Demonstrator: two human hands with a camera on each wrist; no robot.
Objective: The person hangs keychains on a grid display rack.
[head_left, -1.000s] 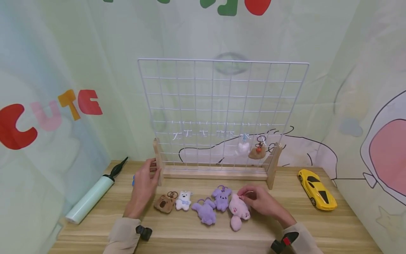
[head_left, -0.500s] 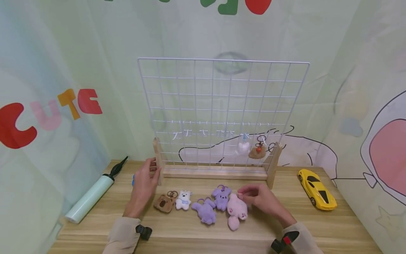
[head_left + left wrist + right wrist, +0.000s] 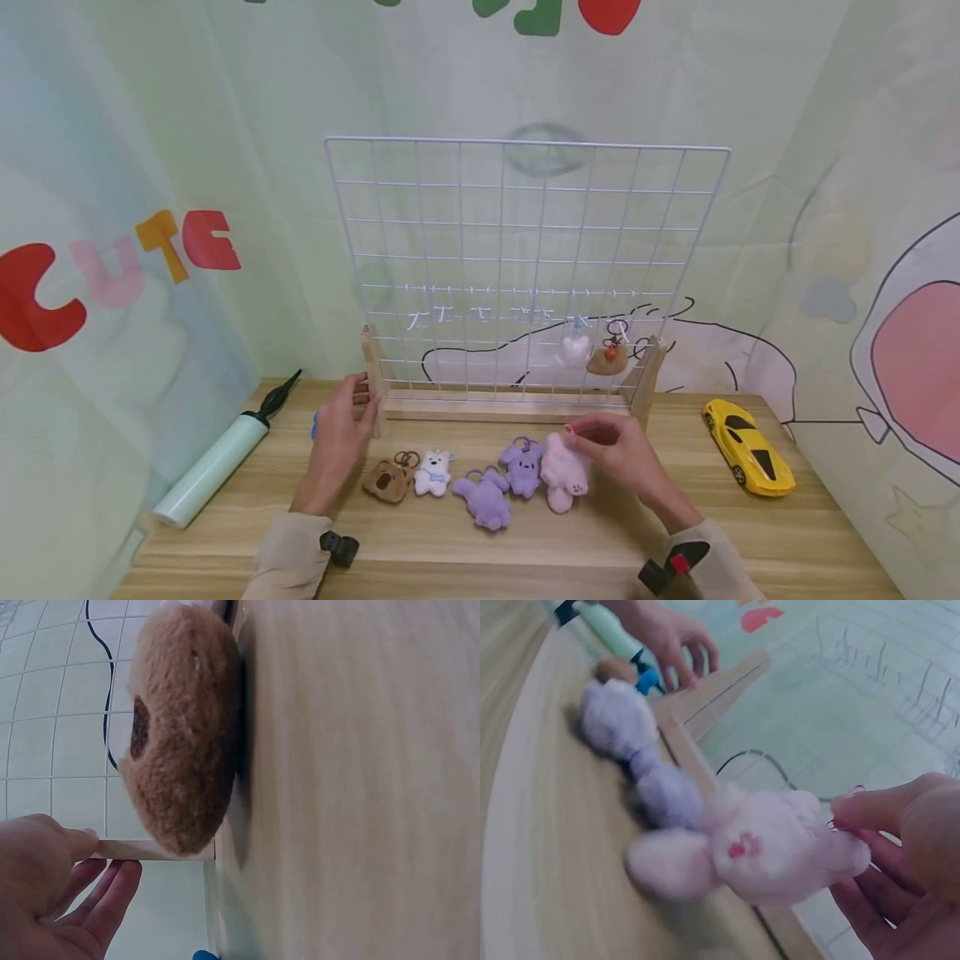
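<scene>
My left hand [image 3: 341, 429] pinches the left wooden post [image 3: 135, 850] of a white wire grid rack [image 3: 525, 143], thumb on one side and fingers on the other. The right hand [image 3: 618, 454] pinches the small metal ring at the top of a pink plush keychain [image 3: 772, 855], which hangs tilted close over the table. Beside it lie two purple plush keychains [image 3: 486, 500], a white bear keychain [image 3: 432, 473] and a brown plush keychain [image 3: 387, 482]. On the rack's right hooks hang a white plush [image 3: 573, 350] and another brown plush [image 3: 607, 360].
Several white hooks [image 3: 480, 313] line the grid's lower part. A pale green hand pump [image 3: 213, 471] lies at the table's left, and a yellow toy car [image 3: 750, 450] stands at the right. Part of a blue object [image 3: 315, 425] shows behind the left hand.
The right hand has lifted the pink plush keychain up and slightly back toward the rack, so it now hangs more upright. The left hand stays on the post.
</scene>
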